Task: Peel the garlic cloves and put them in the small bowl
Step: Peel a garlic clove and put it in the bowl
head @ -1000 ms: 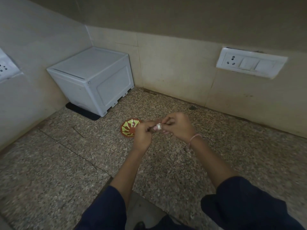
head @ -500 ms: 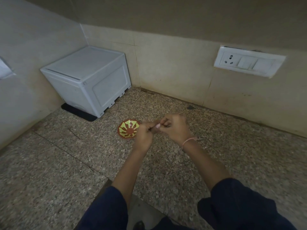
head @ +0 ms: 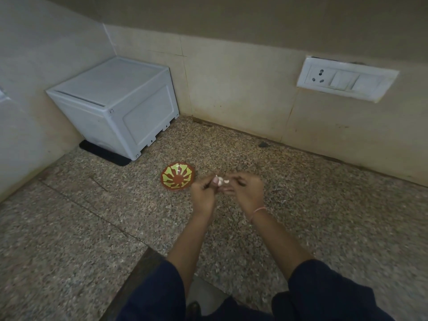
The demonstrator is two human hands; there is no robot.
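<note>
A small red bowl (head: 177,176) with a yellow-green pattern sits on the speckled granite counter (head: 92,228), and I see nothing inside it. Just right of it my left hand (head: 203,193) pinches a white garlic clove (head: 220,181) between thumb and fingers. My right hand (head: 246,189) is close beside it, its curled fingertips pinching a pale bit of the clove's skin at the clove's right side. Both hands hover a little above the counter, apart from the bowl.
A white plastic box (head: 115,105) on a black mat stands in the back left corner. A white socket and switch plate (head: 345,78) is on the back wall. The counter's front edge (head: 136,272) runs below my forearms.
My hands have drawn slightly apart at the clove, showing more white between the fingertips. The camera view shifted a little; the bowl stays in place.
</note>
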